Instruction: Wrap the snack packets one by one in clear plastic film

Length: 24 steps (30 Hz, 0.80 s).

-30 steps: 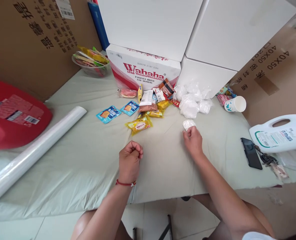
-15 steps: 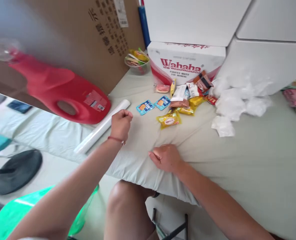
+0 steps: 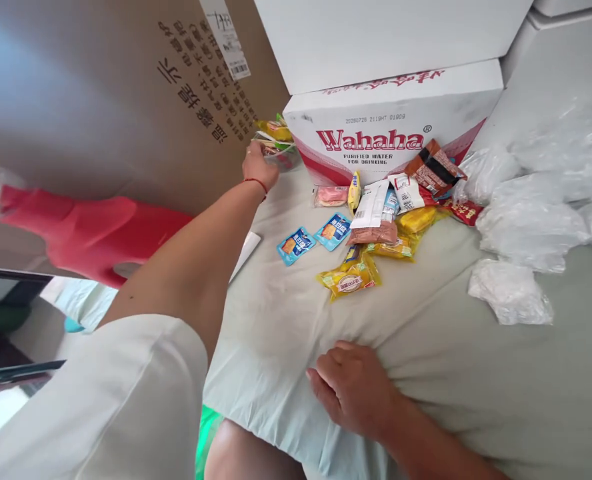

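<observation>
Clear plastic formed the bowl (image 3: 290, 160) at the left grip (image 3: 261, 165), which reached far forward and met the bowl's near left side. Its fingertips were hidden, so I could not tell whether it had closed on the rim or only touched it. A yellow packet (image 3: 275, 129) lay in the bowl, just beyond the left grip. A red bracelet (image 3: 256, 182) circled the wrist right behind that grip.

The right grip (image 3: 353, 387) was loosely curled, back of the hand up, at the near part of the cloth-covered worktop (image 3: 276, 320), well apart from the left one. Its palm was hidden, so I could not tell if it was fully closed.

To the right of the left grip, just past the bowl, stood the box (image 3: 376, 137), printed Wahaha. Nearer than that grip and to its right lay 2 blue sachets (image 3: 296, 245), side by side. Ahead of the right grip were a pink pack (image 3: 332, 195), a white pouch (image 3: 371, 203) and a yellow pack (image 3: 351, 279), the last one nearest to it. Forward and to the right of the right grip sat clear bags (image 3: 531, 213). A red jug (image 3: 116, 227) showed left of the left grip, partly hidden by the arm.
</observation>
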Each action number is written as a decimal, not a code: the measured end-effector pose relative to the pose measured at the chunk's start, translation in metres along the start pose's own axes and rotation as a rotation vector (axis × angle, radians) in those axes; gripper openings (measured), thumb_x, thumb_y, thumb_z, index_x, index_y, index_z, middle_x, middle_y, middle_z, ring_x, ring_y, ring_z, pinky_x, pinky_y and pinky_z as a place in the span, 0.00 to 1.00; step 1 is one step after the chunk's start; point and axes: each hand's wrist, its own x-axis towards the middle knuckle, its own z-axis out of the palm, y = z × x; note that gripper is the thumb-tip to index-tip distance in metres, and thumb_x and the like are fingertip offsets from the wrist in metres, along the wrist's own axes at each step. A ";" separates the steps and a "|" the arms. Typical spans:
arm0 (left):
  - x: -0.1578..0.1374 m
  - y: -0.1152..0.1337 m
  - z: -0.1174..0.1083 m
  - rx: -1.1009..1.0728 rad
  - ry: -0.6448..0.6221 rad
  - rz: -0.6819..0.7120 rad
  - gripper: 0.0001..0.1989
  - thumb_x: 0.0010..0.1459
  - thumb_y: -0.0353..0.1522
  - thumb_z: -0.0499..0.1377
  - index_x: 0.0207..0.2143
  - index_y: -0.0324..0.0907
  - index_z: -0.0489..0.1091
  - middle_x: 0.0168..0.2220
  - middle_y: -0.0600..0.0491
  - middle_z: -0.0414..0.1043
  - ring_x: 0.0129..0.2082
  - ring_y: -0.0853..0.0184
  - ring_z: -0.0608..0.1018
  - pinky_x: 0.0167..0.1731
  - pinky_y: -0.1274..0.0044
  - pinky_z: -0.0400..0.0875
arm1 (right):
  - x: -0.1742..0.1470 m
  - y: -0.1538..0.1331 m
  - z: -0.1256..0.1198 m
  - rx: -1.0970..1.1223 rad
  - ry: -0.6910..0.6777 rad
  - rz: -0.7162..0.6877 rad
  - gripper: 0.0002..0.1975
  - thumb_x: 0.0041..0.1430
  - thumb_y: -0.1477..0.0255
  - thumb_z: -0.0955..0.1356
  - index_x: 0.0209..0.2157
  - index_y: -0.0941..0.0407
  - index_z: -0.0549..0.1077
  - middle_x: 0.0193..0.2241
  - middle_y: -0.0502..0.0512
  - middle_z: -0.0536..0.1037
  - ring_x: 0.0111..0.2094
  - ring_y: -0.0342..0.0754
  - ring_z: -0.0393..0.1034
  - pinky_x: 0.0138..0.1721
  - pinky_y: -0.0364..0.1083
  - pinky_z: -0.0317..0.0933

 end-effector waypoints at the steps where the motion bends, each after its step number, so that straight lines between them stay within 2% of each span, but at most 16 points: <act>1: 0.004 0.000 0.004 -0.003 -0.040 -0.071 0.09 0.52 0.27 0.62 0.31 0.42 0.63 0.43 0.50 0.72 0.52 0.63 0.75 0.49 0.71 0.62 | 0.000 0.000 -0.001 0.002 -0.014 0.008 0.15 0.68 0.73 0.64 0.25 0.54 0.64 0.19 0.47 0.69 0.23 0.45 0.58 0.30 0.47 0.47; 3: 0.007 -0.001 0.009 -0.007 -0.044 -0.155 0.10 0.55 0.27 0.61 0.28 0.42 0.60 0.37 0.54 0.69 0.51 0.67 0.74 0.47 0.74 0.60 | 0.000 -0.001 -0.001 0.003 -0.046 0.024 0.14 0.68 0.73 0.64 0.25 0.53 0.65 0.20 0.47 0.70 0.23 0.45 0.59 0.29 0.47 0.47; 6: 0.004 -0.002 0.011 -0.034 0.145 -0.077 0.14 0.55 0.23 0.62 0.26 0.42 0.57 0.39 0.55 0.66 0.54 0.71 0.68 0.47 0.76 0.56 | 0.000 -0.001 -0.001 -0.003 -0.075 0.034 0.14 0.68 0.73 0.64 0.25 0.53 0.65 0.20 0.48 0.70 0.24 0.46 0.60 0.29 0.48 0.47; 7: 0.003 -0.002 0.011 -0.054 0.167 -0.052 0.15 0.54 0.21 0.62 0.26 0.41 0.58 0.40 0.55 0.64 0.53 0.73 0.66 0.48 0.77 0.55 | 0.000 -0.001 -0.001 -0.006 -0.079 0.034 0.14 0.68 0.72 0.64 0.25 0.53 0.65 0.20 0.48 0.70 0.24 0.46 0.60 0.29 0.48 0.47; 9: 0.004 -0.002 0.010 -0.099 0.101 -0.070 0.16 0.52 0.19 0.65 0.27 0.41 0.59 0.42 0.56 0.62 0.49 0.76 0.66 0.48 0.78 0.55 | 0.000 -0.001 0.000 -0.008 -0.085 0.033 0.14 0.68 0.72 0.64 0.25 0.54 0.65 0.20 0.48 0.70 0.24 0.46 0.60 0.29 0.48 0.47; 12: 0.006 -0.001 0.009 -0.103 0.008 -0.133 0.17 0.51 0.20 0.68 0.27 0.41 0.61 0.42 0.56 0.61 0.45 0.75 0.66 0.48 0.78 0.57 | 0.000 -0.002 0.000 -0.006 -0.109 0.045 0.14 0.67 0.72 0.65 0.26 0.54 0.65 0.20 0.48 0.70 0.24 0.45 0.59 0.29 0.48 0.46; 15: 0.007 -0.001 0.011 -0.007 0.022 -0.052 0.17 0.51 0.20 0.68 0.27 0.42 0.61 0.43 0.55 0.62 0.47 0.73 0.64 0.50 0.79 0.56 | 0.000 -0.002 0.001 -0.009 -0.125 0.050 0.13 0.67 0.72 0.65 0.26 0.54 0.65 0.21 0.48 0.70 0.24 0.45 0.59 0.29 0.48 0.46; 19: 0.005 0.002 0.021 0.019 -0.039 -0.007 0.21 0.48 0.17 0.69 0.32 0.42 0.61 0.45 0.58 0.64 0.44 0.74 0.63 0.49 0.81 0.55 | 0.001 -0.002 0.001 -0.016 -0.128 0.040 0.13 0.67 0.72 0.65 0.26 0.54 0.66 0.21 0.48 0.71 0.25 0.46 0.60 0.28 0.48 0.46; 24: 0.012 0.001 0.034 0.030 0.069 -0.068 0.23 0.45 0.21 0.73 0.35 0.40 0.61 0.55 0.54 0.64 0.47 0.73 0.64 0.55 0.77 0.56 | 0.001 -0.003 0.001 -0.023 -0.161 0.040 0.12 0.67 0.72 0.66 0.27 0.53 0.67 0.22 0.48 0.72 0.26 0.47 0.61 0.28 0.48 0.47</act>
